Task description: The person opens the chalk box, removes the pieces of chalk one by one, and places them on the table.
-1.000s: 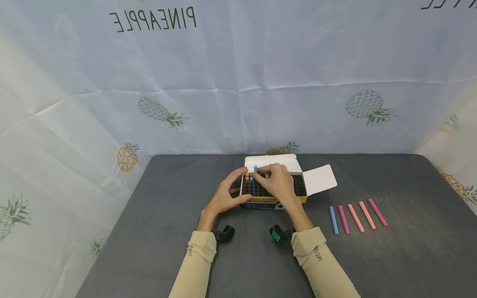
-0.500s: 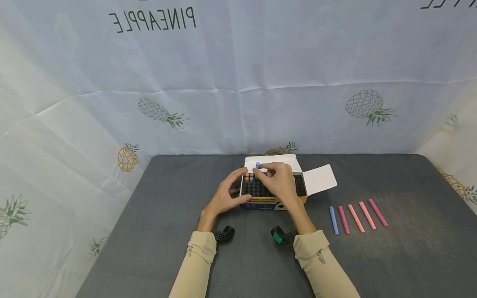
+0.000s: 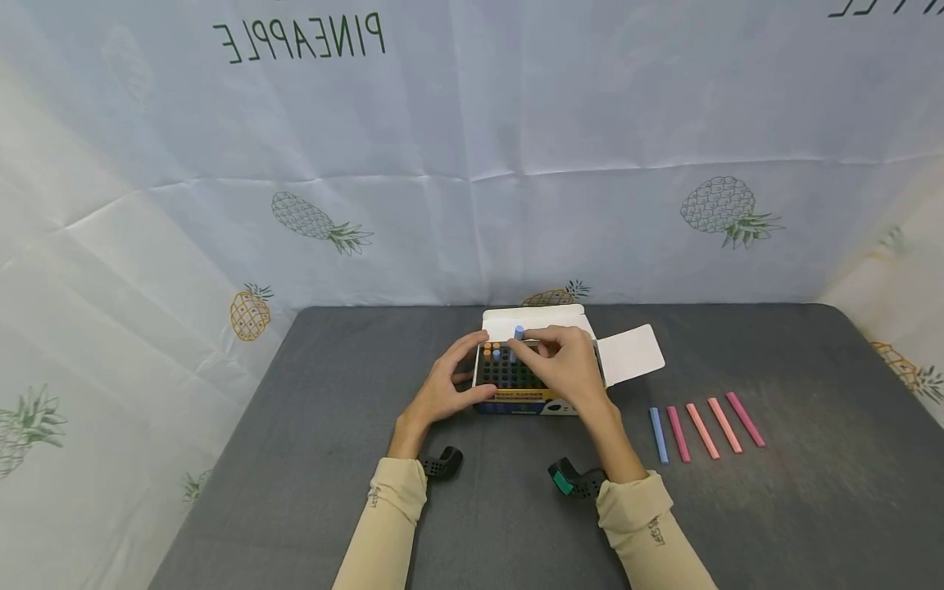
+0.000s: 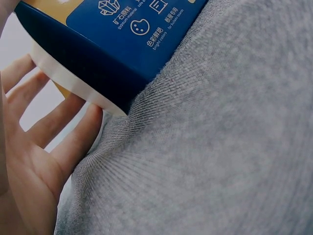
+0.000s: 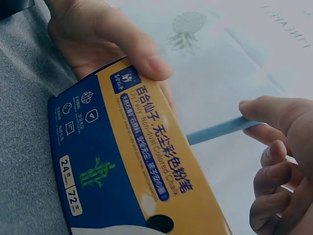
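My left hand (image 3: 442, 389) holds the left end of an open chalk box (image 3: 509, 396), thumb at the front and fingers spread along the side and back. In the left wrist view its fingertips press on the white edge of the box. My right hand (image 3: 574, 375) pinches a blue chalk stick (image 3: 519, 333) between thumb and forefinger. The stick stands nearly upright over the black grid of holes, and in the right wrist view its lower end passes behind the box's top edge. Orange chalks (image 3: 487, 355) and one blue chalk (image 3: 496, 355) fill holes at the back left corner.
Right of the box, a blue chalk (image 3: 659, 435), a dark pink chalk (image 3: 678, 434), two salmon ones and a magenta chalk (image 3: 746, 419) lie in a row on the grey table (image 3: 354, 377). A white side flap (image 3: 631, 355) sticks out right; the lid (image 3: 538, 318) stands behind.
My right hand has lifted the blue chalk slightly and shifted it right along the back of the grid. The left hand and the box have stayed in place.
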Action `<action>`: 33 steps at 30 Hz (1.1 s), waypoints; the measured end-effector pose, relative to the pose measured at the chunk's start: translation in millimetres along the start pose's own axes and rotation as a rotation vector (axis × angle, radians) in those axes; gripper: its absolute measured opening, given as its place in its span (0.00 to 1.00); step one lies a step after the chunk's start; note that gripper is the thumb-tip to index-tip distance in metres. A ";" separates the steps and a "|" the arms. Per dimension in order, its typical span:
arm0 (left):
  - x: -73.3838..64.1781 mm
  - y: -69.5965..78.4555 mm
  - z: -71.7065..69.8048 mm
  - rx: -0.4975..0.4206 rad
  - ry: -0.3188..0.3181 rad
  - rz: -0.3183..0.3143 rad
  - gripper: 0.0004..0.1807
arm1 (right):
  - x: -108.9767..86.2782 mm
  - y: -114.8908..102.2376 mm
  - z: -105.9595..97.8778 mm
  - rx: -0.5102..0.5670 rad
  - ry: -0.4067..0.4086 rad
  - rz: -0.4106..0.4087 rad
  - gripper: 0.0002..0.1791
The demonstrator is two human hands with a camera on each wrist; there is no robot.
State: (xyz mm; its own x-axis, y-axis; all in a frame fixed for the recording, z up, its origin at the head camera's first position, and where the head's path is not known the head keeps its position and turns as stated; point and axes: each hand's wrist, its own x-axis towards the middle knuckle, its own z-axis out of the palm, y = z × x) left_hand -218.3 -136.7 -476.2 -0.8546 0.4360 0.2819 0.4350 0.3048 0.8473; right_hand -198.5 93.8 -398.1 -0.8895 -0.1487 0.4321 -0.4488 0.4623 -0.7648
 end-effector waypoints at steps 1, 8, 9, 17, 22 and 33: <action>-0.1 -2.3 0.1 0.002 0.001 0.002 0.44 | -0.7 0.3 -1.4 0.003 -0.005 -0.009 0.08; -1.1 -1.7 -0.6 -0.012 -0.001 0.009 0.44 | -4.5 3.5 -11.9 0.058 -0.084 -0.066 0.07; -1.3 -1.5 -0.9 -0.012 -0.001 0.011 0.43 | -4.9 3.9 -13.4 0.071 -0.100 -0.069 0.08; -1.9 -1.7 -2.0 -0.001 0.003 0.016 0.43 | -7.7 11.6 -26.5 0.113 -0.200 -0.094 0.07; -1.9 -2.1 -1.9 -0.002 0.004 0.011 0.43 | -9.1 12.9 -36.7 0.125 -0.256 -0.092 0.02; -1.7 -0.5 -1.7 -0.001 0.004 0.016 0.42 | -13.2 22.6 -58.0 0.188 -0.411 -0.102 0.08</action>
State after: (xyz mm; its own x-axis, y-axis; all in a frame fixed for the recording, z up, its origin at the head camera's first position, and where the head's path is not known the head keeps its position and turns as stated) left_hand -217.5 -139.0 -476.4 -0.8487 0.4376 0.2971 0.4483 0.2970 0.8431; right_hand -191.9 156.9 -393.3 -0.7831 -0.5373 0.3130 -0.5097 0.2662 -0.8182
